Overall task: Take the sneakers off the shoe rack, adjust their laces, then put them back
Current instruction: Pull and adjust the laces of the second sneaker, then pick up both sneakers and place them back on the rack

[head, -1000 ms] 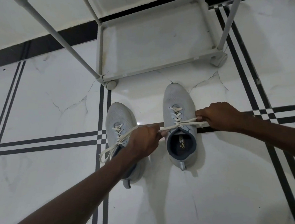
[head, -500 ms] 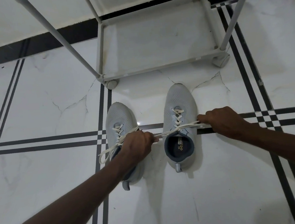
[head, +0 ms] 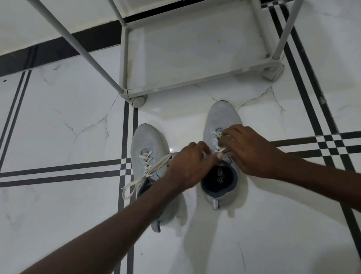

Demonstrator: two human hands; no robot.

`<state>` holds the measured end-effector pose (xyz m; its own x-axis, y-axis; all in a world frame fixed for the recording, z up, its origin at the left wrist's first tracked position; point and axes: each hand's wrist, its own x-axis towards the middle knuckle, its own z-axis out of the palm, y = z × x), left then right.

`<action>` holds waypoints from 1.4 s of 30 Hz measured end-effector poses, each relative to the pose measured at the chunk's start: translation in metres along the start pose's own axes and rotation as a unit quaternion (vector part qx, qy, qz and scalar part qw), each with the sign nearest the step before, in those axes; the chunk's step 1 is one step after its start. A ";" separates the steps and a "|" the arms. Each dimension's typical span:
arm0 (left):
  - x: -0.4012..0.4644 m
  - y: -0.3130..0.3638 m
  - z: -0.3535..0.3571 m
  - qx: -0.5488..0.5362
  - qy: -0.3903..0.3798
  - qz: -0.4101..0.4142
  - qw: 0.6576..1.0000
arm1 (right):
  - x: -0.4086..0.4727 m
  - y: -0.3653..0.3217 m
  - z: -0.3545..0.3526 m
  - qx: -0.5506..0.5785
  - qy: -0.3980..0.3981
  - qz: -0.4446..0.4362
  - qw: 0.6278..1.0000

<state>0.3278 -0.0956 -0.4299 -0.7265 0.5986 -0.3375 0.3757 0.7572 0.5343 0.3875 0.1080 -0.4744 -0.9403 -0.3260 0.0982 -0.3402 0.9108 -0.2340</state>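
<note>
Two pale grey sneakers stand side by side on the floor, toes toward the rack. The left sneaker (head: 146,146) has loose cream laces (head: 143,174) trailing off its left side. My left hand (head: 188,165) and my right hand (head: 252,150) meet over the tongue of the right sneaker (head: 222,116), fingers pinched on its cream laces (head: 219,149). Most of that lacing is hidden under my hands. Its dark blue collar and insole show below them.
The grey metal shoe rack (head: 192,83) stands just beyond the sneakers, its bottom shelf bare, with slanted poles rising left and right and a caster (head: 139,101) at the near left corner. White marble tiles with black stripe lines cover the floor. A black skirting runs along the wall.
Both hands had the right sneaker's lace ends pulled out sideways; they have now come together over its tongue. The sneakers have stayed in place.
</note>
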 end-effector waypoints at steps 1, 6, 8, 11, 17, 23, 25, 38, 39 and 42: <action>0.001 0.007 0.007 0.052 0.020 0.001 0.998 | 0.003 -0.003 0.003 -0.004 -0.004 -0.005 1.000; 0.010 0.015 0.021 0.289 0.053 0.031 0.955 | 0.003 -0.007 0.011 0.026 -0.023 -0.001 0.999; 0.002 0.017 0.028 0.345 0.048 0.038 0.937 | -0.003 -0.012 0.013 0.070 -0.045 0.028 0.996; -0.008 0.022 0.032 0.372 0.016 0.013 0.928 | -0.010 -0.013 0.018 0.041 -0.032 0.029 0.998; -0.009 0.012 0.031 0.377 -0.020 0.016 0.926 | -0.008 0.001 0.013 -0.036 -0.016 -0.045 0.998; -0.015 0.014 0.032 0.324 -0.010 0.015 0.946 | -0.008 0.002 0.017 -0.028 -0.046 -0.053 0.997; -0.011 0.012 0.028 0.316 -0.005 0.026 0.949 | -0.001 -0.003 0.015 -0.035 -0.037 -0.054 0.997; -0.086 -0.115 -0.074 -0.199 -0.078 -0.233 0.949 | -0.027 -0.056 0.013 0.423 -0.040 0.412 0.806; -0.094 -0.118 -0.062 -0.209 -0.092 -0.247 0.942 | -0.026 -0.058 0.016 0.422 -0.040 0.422 0.801; -0.101 -0.128 -0.023 -0.133 -0.023 -0.267 0.954 | -0.020 -0.062 0.023 0.391 -0.030 0.443 0.806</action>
<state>0.3396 -0.2585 -0.4463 -0.7456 0.1616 -0.6466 -0.2039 0.8684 0.4521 0.4266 0.0524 -0.4837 -0.8102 0.3320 -0.4832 0.5825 0.3628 -0.7274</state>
